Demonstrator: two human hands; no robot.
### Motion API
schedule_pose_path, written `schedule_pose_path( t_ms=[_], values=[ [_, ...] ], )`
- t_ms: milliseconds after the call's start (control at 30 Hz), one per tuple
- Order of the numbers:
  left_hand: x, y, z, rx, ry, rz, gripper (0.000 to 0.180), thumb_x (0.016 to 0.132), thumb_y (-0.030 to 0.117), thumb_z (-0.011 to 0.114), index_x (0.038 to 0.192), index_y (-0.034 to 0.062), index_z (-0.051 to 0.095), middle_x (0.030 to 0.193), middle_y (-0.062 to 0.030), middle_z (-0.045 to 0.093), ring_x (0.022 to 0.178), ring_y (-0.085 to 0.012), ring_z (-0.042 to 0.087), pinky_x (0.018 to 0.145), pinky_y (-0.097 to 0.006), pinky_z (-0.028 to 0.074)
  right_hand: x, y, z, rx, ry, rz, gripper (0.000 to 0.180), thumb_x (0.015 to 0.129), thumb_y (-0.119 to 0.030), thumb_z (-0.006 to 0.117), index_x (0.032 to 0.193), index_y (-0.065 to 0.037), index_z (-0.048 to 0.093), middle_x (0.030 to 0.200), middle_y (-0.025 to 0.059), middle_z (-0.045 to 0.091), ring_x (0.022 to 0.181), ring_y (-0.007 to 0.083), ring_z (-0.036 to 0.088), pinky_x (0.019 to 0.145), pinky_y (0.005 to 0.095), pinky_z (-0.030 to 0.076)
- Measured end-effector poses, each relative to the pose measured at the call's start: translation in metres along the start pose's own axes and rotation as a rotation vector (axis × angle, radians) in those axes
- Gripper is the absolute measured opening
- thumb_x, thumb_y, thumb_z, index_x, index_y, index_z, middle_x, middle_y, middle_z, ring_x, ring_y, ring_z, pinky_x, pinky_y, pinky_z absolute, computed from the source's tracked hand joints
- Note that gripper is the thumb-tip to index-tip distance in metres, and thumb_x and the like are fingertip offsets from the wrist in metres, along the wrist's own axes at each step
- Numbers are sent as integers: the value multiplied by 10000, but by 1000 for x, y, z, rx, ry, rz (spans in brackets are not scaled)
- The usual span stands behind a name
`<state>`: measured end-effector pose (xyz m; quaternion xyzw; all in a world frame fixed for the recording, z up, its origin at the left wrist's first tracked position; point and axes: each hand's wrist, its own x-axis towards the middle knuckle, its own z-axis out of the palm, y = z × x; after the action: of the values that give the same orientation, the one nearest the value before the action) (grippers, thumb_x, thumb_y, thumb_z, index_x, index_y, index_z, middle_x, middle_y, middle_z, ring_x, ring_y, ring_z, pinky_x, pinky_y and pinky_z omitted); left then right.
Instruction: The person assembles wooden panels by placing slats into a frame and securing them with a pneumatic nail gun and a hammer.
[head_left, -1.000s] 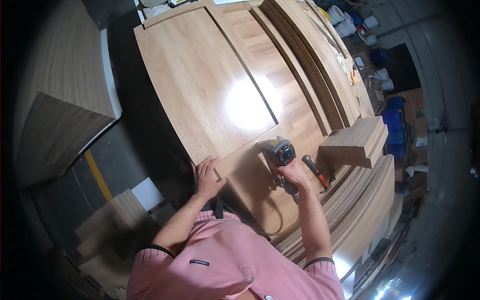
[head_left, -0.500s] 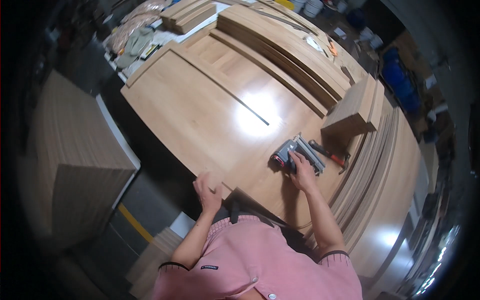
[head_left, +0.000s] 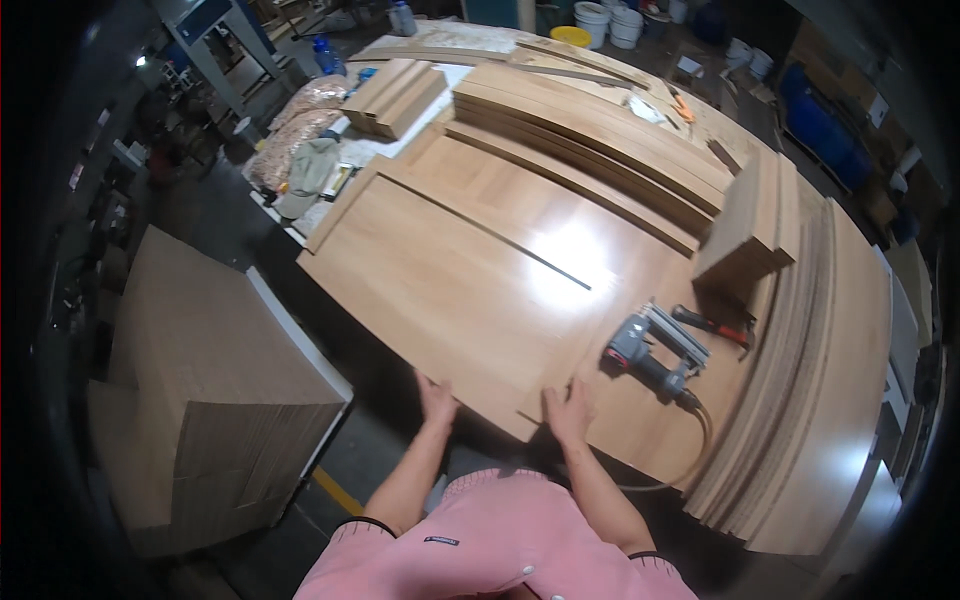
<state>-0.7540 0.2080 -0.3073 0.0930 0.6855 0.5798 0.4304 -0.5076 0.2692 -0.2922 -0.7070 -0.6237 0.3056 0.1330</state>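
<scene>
Head view shows us the panel (head_left: 430,270) atop a wider board (head_left: 630,425), its long axis slanting forward-left from our fingers. Our left hand (head_left: 438,402) meets its near long edge, our right hand (head_left: 570,412) its right end; we cannot tell whether either grips. It looks flat, pale brown, glossy.

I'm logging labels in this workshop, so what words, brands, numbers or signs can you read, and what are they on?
None can be read for certain.
Pink shirt: small dark tag, too small and blurred.
Nail gun: no readable marking.
Wooden panel: no writing visible.
Background: too small or dark to read.
</scene>
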Motion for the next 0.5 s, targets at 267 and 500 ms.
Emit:
schedule_pose_path(
  t_ms=[267,500],
  values=[
    [12,1,-40,326,-274,-116,970,1034,160,569,1603,74,-211,1065,-147,733,842,-225,753,744,-303,592,6,-34,31,-71,296,176,820,871,-497,701,1486,-3,475,1509,270,452,1410,461,401,1158,597,301],
    [56,34,-111,430,-389,-63,629,990,194,668,1525,-22,416,1012,-108,764,893,-175,728,886,-296,552,15,-37,54,-1,463,187,788,859,-382,729,1485,18,466,1427,295,488,1317,457,474,1116,511,386]
  ],
)
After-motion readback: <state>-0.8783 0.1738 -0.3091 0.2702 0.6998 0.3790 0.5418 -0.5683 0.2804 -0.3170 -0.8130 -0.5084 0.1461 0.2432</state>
